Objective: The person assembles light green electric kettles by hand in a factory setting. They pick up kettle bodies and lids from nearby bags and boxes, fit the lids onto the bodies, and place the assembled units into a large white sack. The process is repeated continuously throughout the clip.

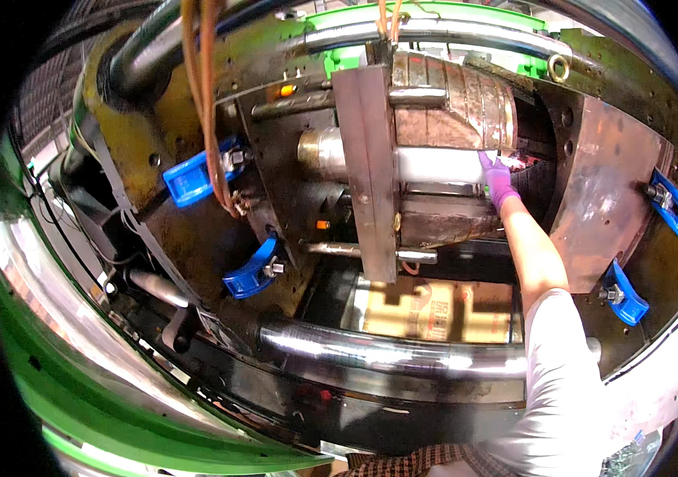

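My right hand point(499, 176), in a purple glove, reaches far into a large machine from the lower right. Its fingers close on the right end of a smooth white cylinder point(438, 165); their exact hold is partly hidden by the back of the hand. The cylinder lies level, running out from a thick upright steel plate point(367, 175). Above it sits a worn, curved metal mould half point(454, 99), and a lower curved block point(442, 220) lies beneath. Left of the plate, a metal core point(321, 153) continues in line with the cylinder. My left hand is out of view.
Blue clamps point(190, 181) are bolted on the left platen, with another blue clamp point(625, 294) on the right one. Orange hoses point(205, 95) hang at upper left. A shiny tie bar point(402, 355) crosses in front of my arm's reach; cardboard point(410, 308) lies below.
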The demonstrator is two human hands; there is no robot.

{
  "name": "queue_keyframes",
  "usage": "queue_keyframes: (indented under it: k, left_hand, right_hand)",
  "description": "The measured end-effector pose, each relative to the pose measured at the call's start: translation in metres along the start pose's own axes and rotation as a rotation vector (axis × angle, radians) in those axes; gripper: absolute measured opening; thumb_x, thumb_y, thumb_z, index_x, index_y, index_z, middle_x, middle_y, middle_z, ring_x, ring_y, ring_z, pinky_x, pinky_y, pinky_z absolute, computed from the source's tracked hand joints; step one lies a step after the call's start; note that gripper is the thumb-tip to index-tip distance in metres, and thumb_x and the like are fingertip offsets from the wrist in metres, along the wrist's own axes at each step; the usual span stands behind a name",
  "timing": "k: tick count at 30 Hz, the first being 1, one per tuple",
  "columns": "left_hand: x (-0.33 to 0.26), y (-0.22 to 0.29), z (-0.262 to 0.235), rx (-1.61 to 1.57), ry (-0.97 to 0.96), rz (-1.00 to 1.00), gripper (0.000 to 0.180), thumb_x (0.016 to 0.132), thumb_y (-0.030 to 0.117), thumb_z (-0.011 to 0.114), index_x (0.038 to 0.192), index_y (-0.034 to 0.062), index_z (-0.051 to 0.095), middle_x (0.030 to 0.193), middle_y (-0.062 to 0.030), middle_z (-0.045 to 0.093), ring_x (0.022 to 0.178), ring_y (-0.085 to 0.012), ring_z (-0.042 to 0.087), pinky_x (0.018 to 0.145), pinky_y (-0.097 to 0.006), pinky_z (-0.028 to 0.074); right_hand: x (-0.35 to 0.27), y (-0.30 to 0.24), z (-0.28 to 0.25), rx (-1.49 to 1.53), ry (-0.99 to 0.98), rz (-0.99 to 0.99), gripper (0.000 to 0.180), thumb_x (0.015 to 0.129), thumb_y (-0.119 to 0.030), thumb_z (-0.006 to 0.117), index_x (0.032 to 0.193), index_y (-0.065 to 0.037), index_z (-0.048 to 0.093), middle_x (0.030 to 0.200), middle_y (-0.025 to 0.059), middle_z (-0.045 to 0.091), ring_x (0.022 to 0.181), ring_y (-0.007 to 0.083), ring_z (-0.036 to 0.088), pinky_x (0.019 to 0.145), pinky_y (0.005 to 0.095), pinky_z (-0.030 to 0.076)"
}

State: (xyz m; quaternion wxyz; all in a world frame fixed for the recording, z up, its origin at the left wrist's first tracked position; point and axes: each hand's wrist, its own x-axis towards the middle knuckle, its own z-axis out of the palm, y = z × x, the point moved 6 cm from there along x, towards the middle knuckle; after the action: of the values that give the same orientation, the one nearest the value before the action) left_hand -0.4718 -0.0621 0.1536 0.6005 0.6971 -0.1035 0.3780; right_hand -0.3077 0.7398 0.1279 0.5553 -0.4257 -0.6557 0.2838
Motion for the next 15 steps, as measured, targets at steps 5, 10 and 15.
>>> queue_keyframes:
  k: [5,10,15]
  left_hand:
    - [0.02,-0.003,0.016,0.011,0.005,-0.026,0.04,0.093,0.045,0.061,0.085,0.0062,0.055,0.068,-0.0038,0.058,0.049,-0.0161,0.055,0.042,-0.03,0.042]
    - [0.045,-0.017,0.012,-0.097,-0.079,-0.027,0.04,0.093,0.045,0.061,0.086,0.0061,0.055,0.069,-0.0038,0.059,0.049,-0.0163,0.056,0.042,-0.031,0.043]
    - [0.066,-0.056,0.025,-0.19,-0.262,0.013,0.04,0.093,0.045,0.061,0.086,0.0061,0.055,0.069,-0.0038,0.059,0.049,-0.0165,0.056,0.043,-0.031,0.043]
  right_hand:
    - [-0.049,0.001,-0.031,0.64,0.062,0.134,0.043,0.098,-0.04,0.057,0.115,-0.001,0.066,0.097,0.0051,0.066,0.08,0.0147,0.061,0.074,0.0332,0.051]
    - [-0.224,-0.078,-0.056,-0.062,0.437,-0.175,0.048,0.09,-0.026,0.07,0.124,0.005,0.06,0.12,0.0232,0.06,0.113,0.0337,0.052,0.103,0.0474,0.038]
    - [-0.406,-0.131,-0.15,0.182,0.422,-0.523,0.035,0.075,-0.023,0.082,0.099,-0.004,0.066,0.113,0.0149,0.057,0.115,0.0374,0.049,0.1,0.0451,0.039]
